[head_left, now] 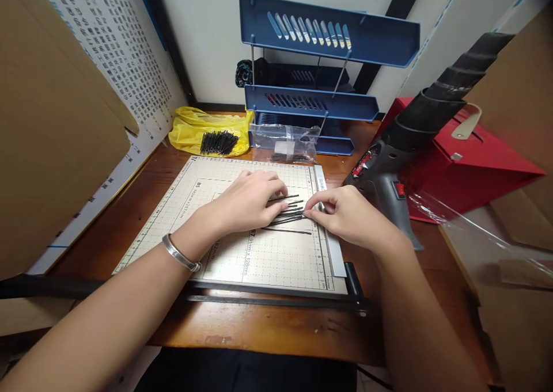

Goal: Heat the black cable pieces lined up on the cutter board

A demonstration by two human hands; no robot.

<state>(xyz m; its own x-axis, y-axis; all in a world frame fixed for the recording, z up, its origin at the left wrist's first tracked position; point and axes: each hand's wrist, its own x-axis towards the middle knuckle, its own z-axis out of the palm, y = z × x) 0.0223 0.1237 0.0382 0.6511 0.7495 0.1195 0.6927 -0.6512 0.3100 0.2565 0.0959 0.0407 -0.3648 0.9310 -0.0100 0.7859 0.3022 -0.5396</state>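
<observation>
Several thin black sticks lie side by side on a cream paper-cutter board with printed grid lines. My left hand, with a silver bracelet at its wrist, rests over their left ends, fingers curled on them. At their right ends my right hand pinches a stick tip between thumb and forefinger, beside the board's white right edge strip. One stick lies slightly apart, nearest to me.
Behind the board are a yellow bag with black pieces, a clear bag and a blue rack. A heat gun and red box stand right; the cutter's black arm runs along the front.
</observation>
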